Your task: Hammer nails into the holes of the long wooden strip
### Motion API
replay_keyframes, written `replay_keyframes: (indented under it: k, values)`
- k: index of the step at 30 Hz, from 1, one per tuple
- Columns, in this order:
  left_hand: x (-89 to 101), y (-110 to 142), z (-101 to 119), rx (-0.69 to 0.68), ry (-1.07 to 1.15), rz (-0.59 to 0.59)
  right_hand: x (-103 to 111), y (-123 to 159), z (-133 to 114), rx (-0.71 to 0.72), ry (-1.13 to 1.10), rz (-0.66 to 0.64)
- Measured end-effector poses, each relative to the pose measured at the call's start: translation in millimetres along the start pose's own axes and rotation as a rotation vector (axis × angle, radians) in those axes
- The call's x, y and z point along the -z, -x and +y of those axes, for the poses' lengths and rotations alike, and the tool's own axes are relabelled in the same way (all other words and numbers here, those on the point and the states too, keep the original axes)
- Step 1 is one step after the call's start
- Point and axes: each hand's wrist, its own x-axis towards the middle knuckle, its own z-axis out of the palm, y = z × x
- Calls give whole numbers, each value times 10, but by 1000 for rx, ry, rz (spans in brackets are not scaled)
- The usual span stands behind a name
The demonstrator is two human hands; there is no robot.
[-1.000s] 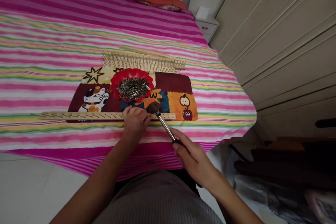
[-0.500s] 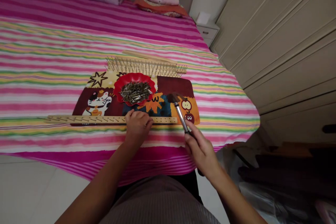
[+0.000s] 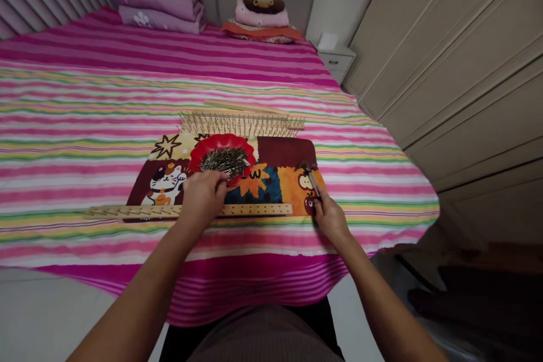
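Observation:
A red dish (image 3: 199, 159) full of metal nails (image 3: 224, 160) sits on a patchwork mat (image 3: 284, 153) on the striped bed. In front of it lies a long wooden strip (image 3: 258, 210) with a row of nails and holes. My left hand (image 3: 202, 197) reaches over the strip to the dish's near rim, fingers curled down at the nails; what it grips is hidden. My right hand (image 3: 330, 216) is closed on the handle of a small hammer (image 3: 311, 179), whose head rests on the mat to the right of the dish.
Another wooden strip (image 3: 241, 123) bristling with upright nails lies behind the dish. Folded bedding (image 3: 153, 5) and a soft toy (image 3: 263, 4) sit at the bed's far end. A nightstand (image 3: 335, 59) and a wardrobe (image 3: 466, 62) stand to the right.
My left hand left the wooden strip and moved up to the dish of nails. The hammer swung right, away from the strip, and now lies low on the mat.

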Motion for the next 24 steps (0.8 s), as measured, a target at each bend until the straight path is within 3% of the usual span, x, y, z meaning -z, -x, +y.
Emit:
replay_keyframes:
  k: [4,8,12,17,21,24]
  values:
    - [-51,-421,-78,64,-220,-82,-4,5,-12,-9,-16,-7]
    - [-228,-600,-115,67,-290,-114,0,3,-16,5,-21,12]
    - [-284,-622,-163,25,-301,-75,3,7,-26,-8,-38,-4]
    - [-208,-593,-194,-31,-309,-63,3,2,-50,-41,-71,-37]
    - [-68,-582,-228,19,-264,-75,6,0,-58,-40,-37,-38]
    - [48,-563,-260,99,-53,-80,12,4,-60,-32,-32,-29]
